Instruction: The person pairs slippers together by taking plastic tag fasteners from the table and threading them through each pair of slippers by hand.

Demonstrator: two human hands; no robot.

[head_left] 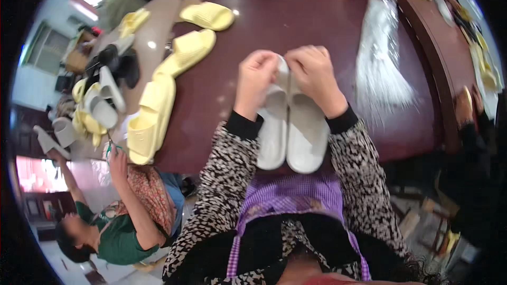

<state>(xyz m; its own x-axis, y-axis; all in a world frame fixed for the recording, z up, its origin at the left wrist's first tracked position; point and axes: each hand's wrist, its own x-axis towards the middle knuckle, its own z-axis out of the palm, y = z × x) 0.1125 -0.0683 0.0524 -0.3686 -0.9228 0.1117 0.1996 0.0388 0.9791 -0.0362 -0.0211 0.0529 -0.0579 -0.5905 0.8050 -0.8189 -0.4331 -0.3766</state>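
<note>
While pinching with both hands (253, 80) at the slippers (307, 140), cannot tell what; probably tying them; next, keep both aligned.

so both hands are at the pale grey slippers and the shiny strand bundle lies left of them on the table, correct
Wrong side: the left hand and right hand are at the pale grey slippers, but the head view shows the shiny strand bundle to their right on the table, not left.
</note>
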